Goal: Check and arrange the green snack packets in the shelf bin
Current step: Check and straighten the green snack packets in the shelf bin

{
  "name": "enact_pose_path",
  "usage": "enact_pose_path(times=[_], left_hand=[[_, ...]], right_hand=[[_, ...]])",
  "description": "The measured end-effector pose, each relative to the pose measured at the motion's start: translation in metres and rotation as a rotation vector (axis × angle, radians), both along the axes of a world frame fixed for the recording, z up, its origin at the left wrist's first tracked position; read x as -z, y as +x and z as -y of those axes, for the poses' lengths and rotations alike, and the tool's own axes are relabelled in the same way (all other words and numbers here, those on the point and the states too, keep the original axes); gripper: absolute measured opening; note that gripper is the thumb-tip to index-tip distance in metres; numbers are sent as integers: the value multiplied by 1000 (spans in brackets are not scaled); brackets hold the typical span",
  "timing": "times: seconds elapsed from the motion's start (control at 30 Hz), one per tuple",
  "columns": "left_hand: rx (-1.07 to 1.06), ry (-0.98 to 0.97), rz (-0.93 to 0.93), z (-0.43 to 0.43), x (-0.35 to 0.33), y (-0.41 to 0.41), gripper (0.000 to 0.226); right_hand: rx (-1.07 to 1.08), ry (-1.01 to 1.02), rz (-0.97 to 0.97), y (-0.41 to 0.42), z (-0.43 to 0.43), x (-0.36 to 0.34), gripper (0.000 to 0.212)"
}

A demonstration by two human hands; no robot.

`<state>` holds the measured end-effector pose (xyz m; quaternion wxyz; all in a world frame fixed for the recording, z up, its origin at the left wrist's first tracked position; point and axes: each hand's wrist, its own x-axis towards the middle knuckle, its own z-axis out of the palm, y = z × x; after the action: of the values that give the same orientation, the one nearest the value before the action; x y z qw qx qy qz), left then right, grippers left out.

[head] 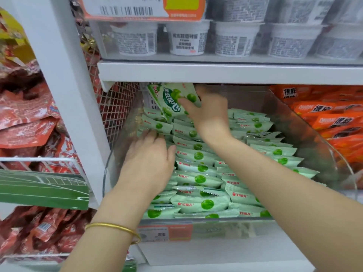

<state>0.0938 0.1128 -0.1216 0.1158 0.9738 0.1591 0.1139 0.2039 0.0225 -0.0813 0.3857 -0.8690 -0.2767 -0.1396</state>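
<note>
Dozens of green snack packets [198, 179] lay rowed in the clear shelf bin [231, 230]. By its left wall the left hand [149, 160] pressed open-fingered on them. At the back the right hand [210, 114] pinched one raised packet [169, 99], apparently mid-check, next needing a gap in a row.

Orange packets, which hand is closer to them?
Right. The right hand, holding a green packet, is left of the orange packets; the left hand is farther left, lower.

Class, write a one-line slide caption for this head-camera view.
The right hand holds one green packet at the back of the clear bin; the left hand rests on the stacked packets.
</note>
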Motion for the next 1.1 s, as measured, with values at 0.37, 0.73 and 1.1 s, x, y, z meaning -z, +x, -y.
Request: enact_pose_path(times=[0.37, 0.73, 1.1], left_hand=[[-34, -49, -39, 0, -7, -8, 38], [-71, -128, -19, 3, -11, -10, 33], [-74, -131, -28, 5, -13, -10, 35]], right_hand=[[-179, -594, 214, 21, -50, -3, 12], [-314, -453, 301, 15, -38, 12, 25], [-370, -612, 215, 23, -47, 19, 14]])
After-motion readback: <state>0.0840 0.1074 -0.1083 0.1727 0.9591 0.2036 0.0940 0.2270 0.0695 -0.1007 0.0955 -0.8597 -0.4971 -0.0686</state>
